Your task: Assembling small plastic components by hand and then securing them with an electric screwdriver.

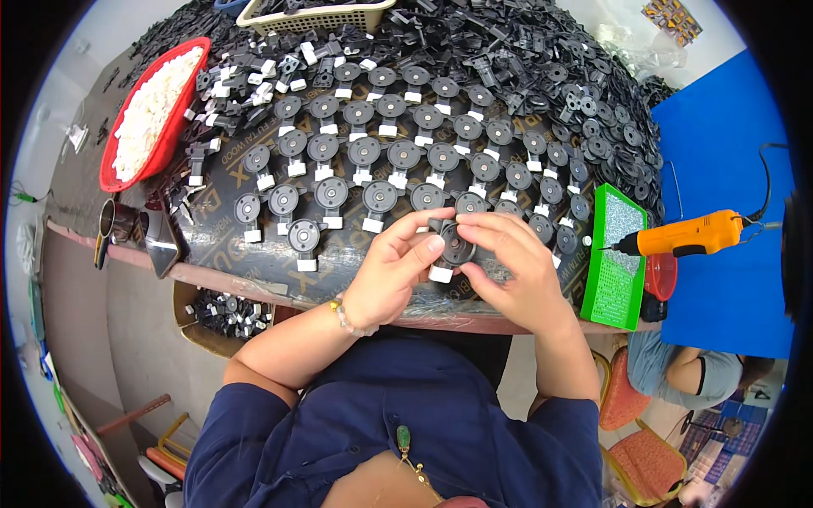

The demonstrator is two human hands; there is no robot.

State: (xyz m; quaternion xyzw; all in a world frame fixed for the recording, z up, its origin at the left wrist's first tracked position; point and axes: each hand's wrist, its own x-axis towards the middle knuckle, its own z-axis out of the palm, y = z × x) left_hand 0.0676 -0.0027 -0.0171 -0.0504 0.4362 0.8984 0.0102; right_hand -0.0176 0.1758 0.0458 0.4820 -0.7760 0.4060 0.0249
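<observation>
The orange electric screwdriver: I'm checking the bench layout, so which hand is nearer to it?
Right. The right hand, on the round black part, is to the left of the orange screwdriver, not touching it; the left hand is farther left, across the part.

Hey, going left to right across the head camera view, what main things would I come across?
Red basket of white pieces → left hand → black round part with a white block → right hand → green tray → blue board.
</observation>
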